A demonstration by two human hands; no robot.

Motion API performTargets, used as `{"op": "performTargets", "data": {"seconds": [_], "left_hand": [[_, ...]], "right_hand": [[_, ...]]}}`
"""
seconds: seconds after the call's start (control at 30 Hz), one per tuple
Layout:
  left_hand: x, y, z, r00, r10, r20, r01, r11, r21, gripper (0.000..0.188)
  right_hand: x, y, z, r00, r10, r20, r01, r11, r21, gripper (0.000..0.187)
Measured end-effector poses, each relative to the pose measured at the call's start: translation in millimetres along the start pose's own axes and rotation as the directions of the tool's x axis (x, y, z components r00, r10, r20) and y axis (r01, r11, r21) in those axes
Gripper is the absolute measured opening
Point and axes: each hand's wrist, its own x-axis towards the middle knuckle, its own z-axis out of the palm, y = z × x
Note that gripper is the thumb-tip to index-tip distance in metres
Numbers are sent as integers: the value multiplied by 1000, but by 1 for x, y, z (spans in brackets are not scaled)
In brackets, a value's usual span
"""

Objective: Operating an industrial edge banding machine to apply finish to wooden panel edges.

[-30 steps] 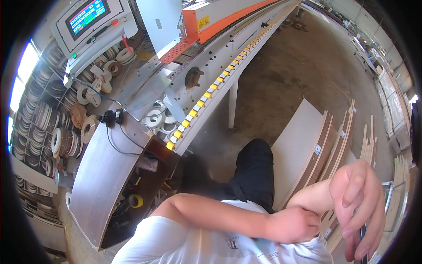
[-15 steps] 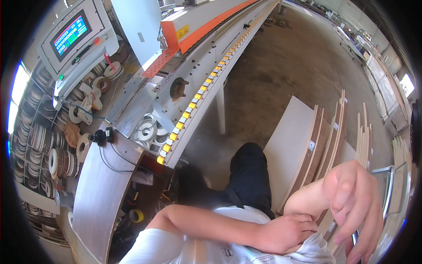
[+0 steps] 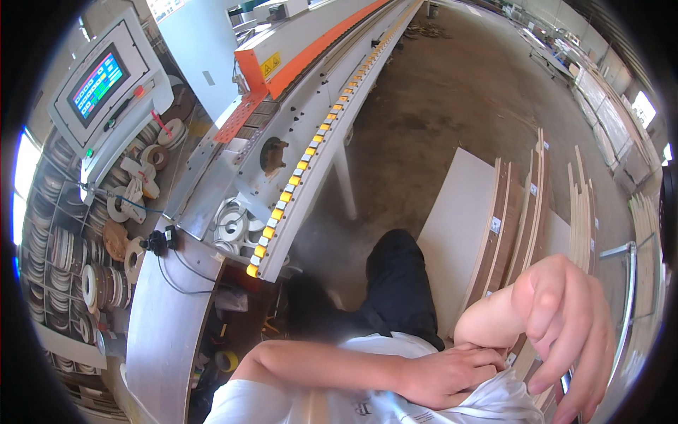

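My left forearm crosses in front of my white shirt point(image 3: 353, 408). My left hand point(image 3: 448, 377) is closed, its bent fingers tucked against my right arm point(image 3: 487, 321) near the elbow and the sleeve. Raised close to the camera on the right, my right hand point(image 3: 568, 332) has loosely bent fingers that hang apart. I see nothing held in it, though a thin shiny edge by its fingertips is too small to make out. Both hands are away from the long machine point(image 3: 296, 141) on the left.
A control panel with a lit screen point(image 3: 99, 81) stands at the upper left. Yellow rollers point(image 3: 289, 187) line the machine's edge. Rolls of edge banding point(image 3: 60, 254) fill a rack. White rolls point(image 3: 232, 222) lie inside the machine. Stacked boards point(image 3: 459, 201) and a metal rail point(image 3: 628, 283) are at right.
The view has shifted slightly, so the machine and panel sit further left and the boards have moved a little. Both hands keep nearly the same pose.
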Motion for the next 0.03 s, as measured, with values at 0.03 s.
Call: {"op": "performTargets", "data": {"seconds": [0.03], "left_hand": [[0,-1,0,1000,-1,3,1,1000,0,47]], "right_hand": [[-1,0,2,1000,8,-20,-7,1000,18,16]]}}
